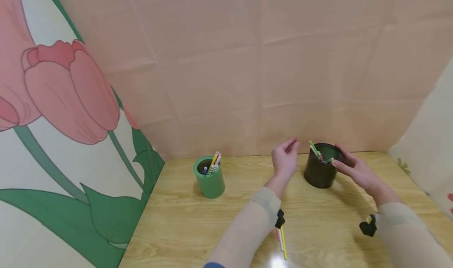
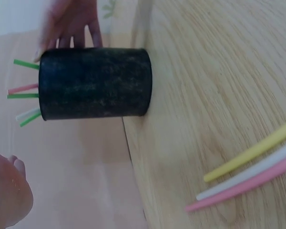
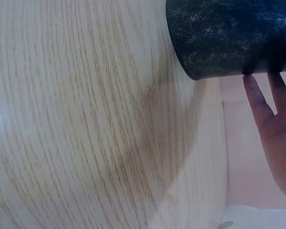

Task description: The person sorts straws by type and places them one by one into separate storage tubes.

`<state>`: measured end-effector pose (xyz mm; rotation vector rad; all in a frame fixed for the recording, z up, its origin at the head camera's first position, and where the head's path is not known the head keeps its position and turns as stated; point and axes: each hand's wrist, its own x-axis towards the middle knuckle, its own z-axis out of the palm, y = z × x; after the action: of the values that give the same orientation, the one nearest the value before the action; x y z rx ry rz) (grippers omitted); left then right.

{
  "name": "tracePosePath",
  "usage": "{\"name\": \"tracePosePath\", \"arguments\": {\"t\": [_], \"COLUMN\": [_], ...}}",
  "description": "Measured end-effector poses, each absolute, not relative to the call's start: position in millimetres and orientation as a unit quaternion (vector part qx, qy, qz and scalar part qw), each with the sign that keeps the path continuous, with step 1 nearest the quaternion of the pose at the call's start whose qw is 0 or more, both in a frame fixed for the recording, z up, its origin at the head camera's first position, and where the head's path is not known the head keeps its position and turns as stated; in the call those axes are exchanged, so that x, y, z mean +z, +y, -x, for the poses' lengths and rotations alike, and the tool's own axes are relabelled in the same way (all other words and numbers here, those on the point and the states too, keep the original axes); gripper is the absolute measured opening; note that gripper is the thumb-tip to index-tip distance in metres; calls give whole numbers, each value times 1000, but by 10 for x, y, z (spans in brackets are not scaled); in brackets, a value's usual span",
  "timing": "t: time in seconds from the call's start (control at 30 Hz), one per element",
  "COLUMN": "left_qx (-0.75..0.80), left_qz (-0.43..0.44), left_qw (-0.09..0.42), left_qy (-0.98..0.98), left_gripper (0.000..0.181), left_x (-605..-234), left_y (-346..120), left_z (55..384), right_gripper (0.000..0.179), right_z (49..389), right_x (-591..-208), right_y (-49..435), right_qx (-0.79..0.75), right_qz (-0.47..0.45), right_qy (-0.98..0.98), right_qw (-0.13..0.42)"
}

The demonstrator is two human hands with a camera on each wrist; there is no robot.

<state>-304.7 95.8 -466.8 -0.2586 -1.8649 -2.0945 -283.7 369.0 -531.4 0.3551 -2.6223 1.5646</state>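
Observation:
A black cup (image 1: 320, 171) stands on the table, with thin green, white and pink straws (image 2: 24, 90) sticking out of its mouth. My right hand (image 1: 357, 173) holds the cup from its right side, thumb at the near rim and fingers spread against the wall; in the right wrist view fingertips (image 3: 248, 79) touch that wall. One green straw leans by the thumb. Left of the cup, my left hand (image 1: 284, 159) is raised with bent fingers, and no object shows in it. Only part of this hand (image 2: 9, 191) appears in the left wrist view.
A green cup (image 1: 211, 184) with several patterned straws (image 1: 214, 163) stands to the left. On the table (image 1: 170, 220) lie a yellow straw (image 2: 248, 152), a white straw (image 2: 243, 176) and a pink straw (image 2: 243, 188), partly behind the left forearm in the head view. A pinkish cloth (image 1: 219, 83) hangs behind.

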Motion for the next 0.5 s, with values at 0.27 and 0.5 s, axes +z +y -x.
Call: {"name": "tracePosePath", "arguments": {"t": [0.27, 0.5], "left_qx": [-692, -645], "left_qz": [108, 122], "left_qw": [152, 131], "left_qy": [-697, -743], "left_gripper": [16, 11], "left_x": [-4775, -4941], "left_y": [748, 466], "left_z": [3061, 3021], "right_gripper": [77, 75], "right_z": [2823, 2834], "right_x": [-5323, -5325], "right_y": [3684, 3694], "right_qx": [514, 533], "right_qz": [-107, -122], "right_qy": [-851, -837], "right_qw": [22, 23]}}
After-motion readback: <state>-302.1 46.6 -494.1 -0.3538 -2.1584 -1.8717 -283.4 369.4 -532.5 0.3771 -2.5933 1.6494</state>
